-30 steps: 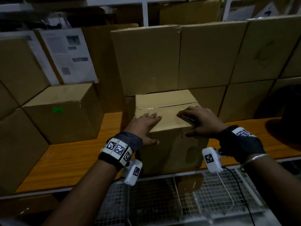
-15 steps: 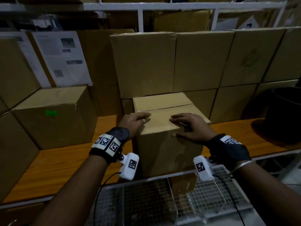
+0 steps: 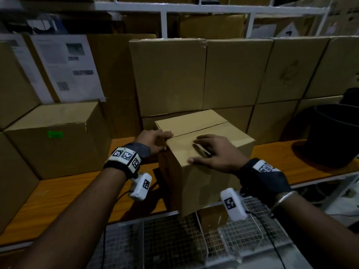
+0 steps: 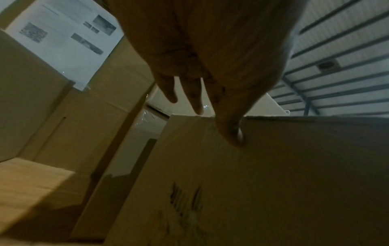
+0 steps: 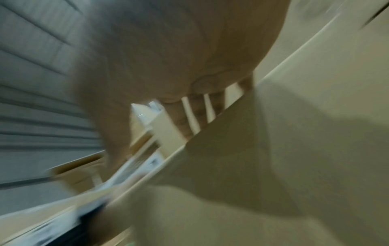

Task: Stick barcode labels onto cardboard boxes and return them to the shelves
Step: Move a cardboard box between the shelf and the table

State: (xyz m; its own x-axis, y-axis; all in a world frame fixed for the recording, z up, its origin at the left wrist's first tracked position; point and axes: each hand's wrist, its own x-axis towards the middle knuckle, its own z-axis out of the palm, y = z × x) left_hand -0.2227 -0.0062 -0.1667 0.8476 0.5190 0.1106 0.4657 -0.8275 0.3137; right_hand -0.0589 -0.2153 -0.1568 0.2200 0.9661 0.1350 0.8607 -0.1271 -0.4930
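Observation:
A plain cardboard box [image 3: 204, 181] stands at the front edge of the wooden shelf [image 3: 58, 200], turned so one corner points at me and overhangs the edge. My left hand [image 3: 155, 139] is at its top left edge, fingers reaching over the top. In the left wrist view the thumb [image 4: 235, 133] presses the box's side face [image 4: 273, 183] and the fingers are straight. My right hand [image 3: 215, 152] lies palm down on the box top, fingers spread. The right wrist view is blurred, showing the right hand [image 5: 168, 50] over the box [image 5: 294, 149]. No label is visible on this box.
Stacked cartons [image 3: 169, 76] fill the shelf behind. A carton with a green sticker [image 3: 55, 134] stands to the left, with printed sheets [image 3: 68, 65] above it. A black bucket [image 3: 334, 136] sits at right. A wire mesh cart [image 3: 174, 239] is below the shelf edge.
The box has turned from square-on to corner-first and come nearer the shelf edge. My left hand slid from the box top to its left edge; the right stayed on top.

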